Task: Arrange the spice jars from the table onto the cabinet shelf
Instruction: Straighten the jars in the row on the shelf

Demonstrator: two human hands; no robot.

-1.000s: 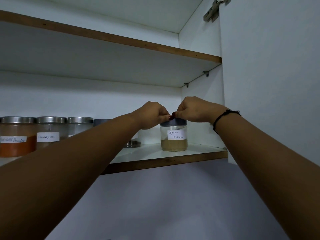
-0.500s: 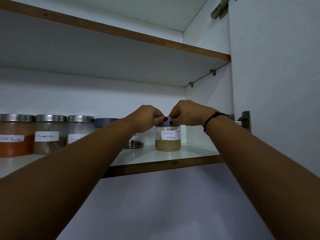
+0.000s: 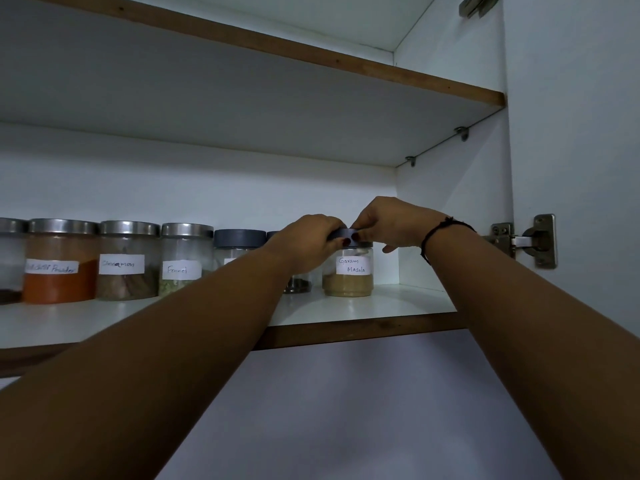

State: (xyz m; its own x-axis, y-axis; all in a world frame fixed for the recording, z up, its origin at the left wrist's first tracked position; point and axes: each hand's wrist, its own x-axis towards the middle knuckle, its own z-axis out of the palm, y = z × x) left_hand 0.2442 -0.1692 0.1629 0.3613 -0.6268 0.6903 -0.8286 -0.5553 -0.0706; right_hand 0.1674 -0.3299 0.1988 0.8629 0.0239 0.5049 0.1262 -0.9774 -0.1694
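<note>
- Garam Masala jar point(image 3: 348, 273): upright on the cabinet shelf point(image 3: 398, 308), right end of the row, near the right side wall, tan powder in the lower part.
- Dark lid point(image 3: 343, 233) on that jar, both hands on it.
- Left hand point(image 3: 308, 242): fingers curled over the lid's left edge, gripping it.
- Right hand point(image 3: 391, 225): fingers pinch the lid's right edge; the two hands almost meet over the lid.
- Black bracelet point(image 3: 441, 232) on the right wrist.
- Row to the left, all upright with steel lids: chilli powder jar point(image 3: 59, 271), cinnamon jar point(image 3: 126, 268), fennel jar point(image 3: 183, 265).
- Grey-lidded jar point(image 3: 239, 242) next along, label mostly hidden by the left forearm.
- One more jar point(image 3: 298, 284) just left of the Garam Masala jar, mostly behind the hand; contents look dark, can't tell what.
- Door hinge point(image 3: 533, 240) at far right.
</note>
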